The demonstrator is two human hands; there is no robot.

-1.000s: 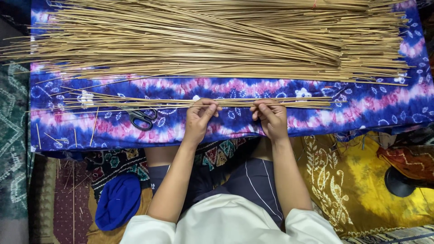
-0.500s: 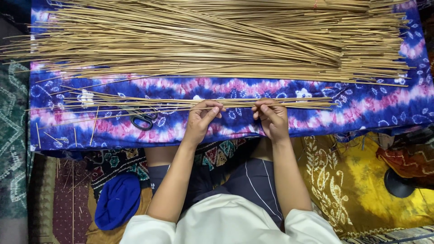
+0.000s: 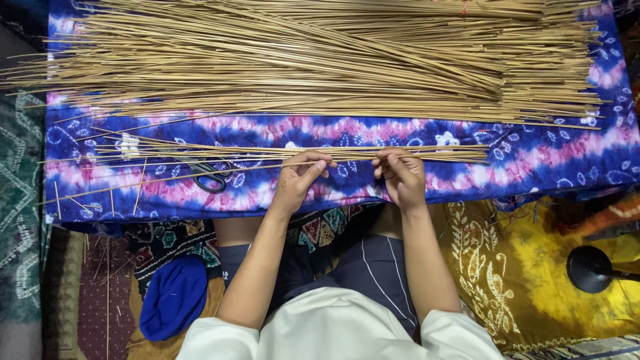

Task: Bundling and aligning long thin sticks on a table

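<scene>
The left hand [image 3: 298, 181] has slid along and pinches one thin stick [image 3: 200, 175] lying across the blue cloth [image 3: 533, 167] near the scissors [image 3: 212, 176], while the right hand [image 3: 400, 175] grips the small bundle [image 3: 300, 151], best kept level and flush.

Home craft floor: patterned mats [image 3: 20, 200], tie-dye cloth [image 3: 533, 167], stick pile [image 3: 320, 60].

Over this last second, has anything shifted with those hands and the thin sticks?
Hardly. Both hands stay on the small bundle of sticks. The left hand slid slightly rightward along it; the right hand barely moved, fingers curled over the sticks. The big pile of sticks, the scissors and the blue patterned cloth lie as before.
</scene>
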